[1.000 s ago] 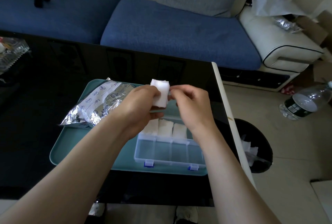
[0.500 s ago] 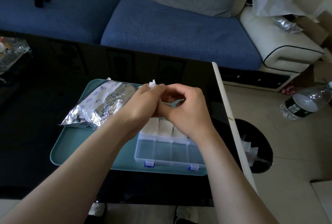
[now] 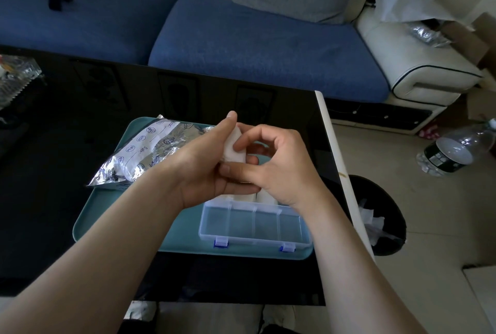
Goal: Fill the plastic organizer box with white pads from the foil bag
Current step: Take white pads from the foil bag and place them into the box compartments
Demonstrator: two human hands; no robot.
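A: How far along?

B: Roughly half done, at a guess. Widest first: teal tray (image 3: 107,215) on the dark table; on its left side, the foil bag (image 3: 145,151), lying flat. On its right side, the organizer box (image 3: 252,223). Stored pads (image 3: 264,195) in the far row, mostly hidden behind the hands; nothing in the four near compartments.

A: And the hands?

B: Left hand (image 3: 198,162) and right hand (image 3: 281,162) pressed close together, raised over the box's far row. Both closed on one white pad (image 3: 233,146): cupped in the left, pinched by fingers of the right. Not yet set into any compartment.
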